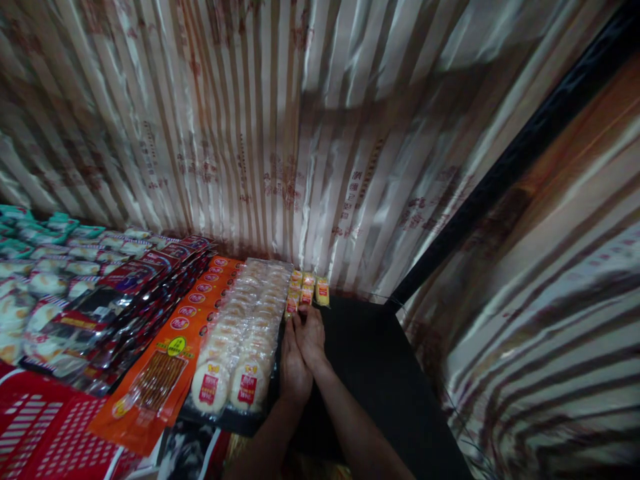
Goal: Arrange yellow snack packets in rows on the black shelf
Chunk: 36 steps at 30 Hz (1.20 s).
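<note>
My left hand [295, 367] and my right hand [311, 337] are pressed side by side over the black shelf [380, 380]. Fingers of the left hand stretch forward, lying along the right edge of the clear-wrapped round crackers [250, 333]. The right hand's fingers curl at the front of a small group of yellow snack packets [307, 293] with red labels; whatever sits under those fingers is hidden. One yellow packet [323, 292] stands slightly apart at the right of the group.
Left of the crackers lie an orange snack bag [155, 373], dark red packs [135, 300] and white-wrapped packs [50, 280]. A red basket [50, 427] is at lower left. Striped plastic sheeting [260, 133] hangs behind; a black post [480, 193] slants up on the right.
</note>
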{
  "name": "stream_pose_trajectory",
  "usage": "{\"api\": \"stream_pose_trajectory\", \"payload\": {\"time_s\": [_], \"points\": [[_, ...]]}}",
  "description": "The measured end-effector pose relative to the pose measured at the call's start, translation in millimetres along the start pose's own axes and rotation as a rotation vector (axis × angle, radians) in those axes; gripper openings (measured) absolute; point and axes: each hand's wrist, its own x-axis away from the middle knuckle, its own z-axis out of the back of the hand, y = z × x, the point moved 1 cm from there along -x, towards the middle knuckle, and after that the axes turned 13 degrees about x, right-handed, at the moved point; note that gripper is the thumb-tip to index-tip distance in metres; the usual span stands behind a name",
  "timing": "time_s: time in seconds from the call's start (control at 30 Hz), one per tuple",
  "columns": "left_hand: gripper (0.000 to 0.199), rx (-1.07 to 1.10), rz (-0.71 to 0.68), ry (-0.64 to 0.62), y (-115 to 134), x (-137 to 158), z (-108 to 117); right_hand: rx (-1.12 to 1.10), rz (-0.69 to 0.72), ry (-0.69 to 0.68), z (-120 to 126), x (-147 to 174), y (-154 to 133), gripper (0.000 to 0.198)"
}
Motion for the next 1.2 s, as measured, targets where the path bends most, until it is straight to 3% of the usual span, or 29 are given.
{"api": "stream_pose_trajectory", "payload": {"time_s": [0.33,0.47,0.63,0.8,1.0,1.1,1.2], "points": [[0.056,-0.129,0.036,-0.049,-8.3,0.0,-3.2,-0.028,0.053,-0.025,1.0,1.5,4.3,0.032],[0.053,-0.159,0.048,-0.058,-5.6,0.7,-3.0,-0.036,0.042,0.046,14.9,12.2,7.2,0.032],[0.044,-0.158,0.038,-0.062,6.6,2.9,2.3,-0.041,0.037,0.084,45.6,54.2,14.9,0.031],[0.039,-0.22,-0.083,-0.211,35.2,13.7,9.0,-0.118,-0.013,0.14,83.2,123.0,21.5,0.027],[0.035,-0.063,-0.178,-0.226,63.9,65.6,21.6,-0.114,-0.066,-0.049,104.1,198.5,43.0,0.025],[0.031,-0.013,-0.185,-0.322,59.9,110.0,39.1,-0.035,-0.076,-0.213,97.6,222.4,58.4,0.024],[0.031,-0.117,-0.071,-0.42,41.3,149.6,64.2,0.022,-0.065,-0.38,82.3,240.2,70.0,0.029]]}}
